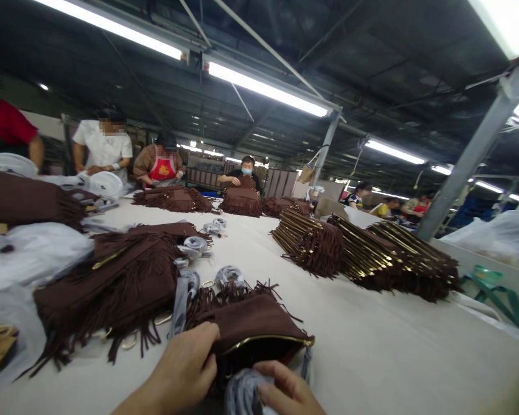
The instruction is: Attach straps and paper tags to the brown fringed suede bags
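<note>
Brown fringed pouch (257,319) lies unzipped on the white table (372,346). The left hand (182,362) clamps its edge between thumb and fingers; the right hand (292,395), fingers slightly parted, touches a grey coil (243,392) at its mouth, grip unclear.

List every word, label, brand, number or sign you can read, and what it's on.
No text can be read anywhere.
Red apron: its yellow print is too small and blurred to tell whether it includes letters.
Open brown bag: no lettering shows.
Grey wrapped coil: no lettering can be made out.
</note>
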`<state>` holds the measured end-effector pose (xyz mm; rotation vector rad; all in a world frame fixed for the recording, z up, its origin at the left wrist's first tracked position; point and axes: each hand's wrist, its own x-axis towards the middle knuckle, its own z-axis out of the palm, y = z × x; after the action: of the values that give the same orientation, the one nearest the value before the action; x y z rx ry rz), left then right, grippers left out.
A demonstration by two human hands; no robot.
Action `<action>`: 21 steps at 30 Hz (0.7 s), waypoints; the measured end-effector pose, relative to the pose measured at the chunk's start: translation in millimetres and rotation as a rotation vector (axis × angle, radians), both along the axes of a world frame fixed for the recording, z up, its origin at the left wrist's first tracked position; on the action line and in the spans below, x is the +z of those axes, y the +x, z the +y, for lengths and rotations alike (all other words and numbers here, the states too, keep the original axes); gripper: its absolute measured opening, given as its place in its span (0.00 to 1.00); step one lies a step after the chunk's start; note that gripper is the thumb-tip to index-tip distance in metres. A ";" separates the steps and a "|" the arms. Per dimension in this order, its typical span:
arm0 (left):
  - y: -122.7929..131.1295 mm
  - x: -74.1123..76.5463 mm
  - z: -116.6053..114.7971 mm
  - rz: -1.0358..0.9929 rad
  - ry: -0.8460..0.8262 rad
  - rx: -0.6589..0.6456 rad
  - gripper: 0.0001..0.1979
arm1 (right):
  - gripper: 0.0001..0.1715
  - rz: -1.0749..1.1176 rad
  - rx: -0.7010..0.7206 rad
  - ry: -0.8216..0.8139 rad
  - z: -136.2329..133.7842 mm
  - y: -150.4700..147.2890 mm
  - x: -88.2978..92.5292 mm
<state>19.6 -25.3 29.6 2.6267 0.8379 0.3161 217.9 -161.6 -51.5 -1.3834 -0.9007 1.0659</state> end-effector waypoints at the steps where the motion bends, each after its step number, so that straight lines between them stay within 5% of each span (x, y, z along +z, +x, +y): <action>1: -2.2 3.1 2.4 -0.060 -0.048 0.011 0.10 | 0.30 0.004 -0.008 -0.014 2.7 3.0 6.0; 7: -7.8 16.5 8.1 -0.255 -0.150 -0.181 0.14 | 0.23 -0.203 -0.249 0.093 43.3 9.5 47.9; 10: -5.1 -2.1 15.4 -0.316 -0.086 -0.163 0.18 | 0.29 -0.205 -0.291 0.137 54.3 1.2 41.8; 14: -8.3 -40.8 31.7 -0.402 0.055 -0.131 0.23 | 0.31 -0.213 -0.075 0.187 40.3 -9.6 16.6; 18: -18.8 -53.3 35.8 -0.367 0.239 -0.242 0.26 | 0.24 -0.858 -0.018 0.291 33.7 -7.0 8.8; 21: -22.4 -44.5 30.6 -0.286 0.294 -0.320 0.27 | 0.25 -1.332 -0.139 0.110 42.4 0.4 12.1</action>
<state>-2.8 5.4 -15.0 2.8276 0.2890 0.7513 218.4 -119.2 -39.4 -1.9870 -1.6981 -0.1715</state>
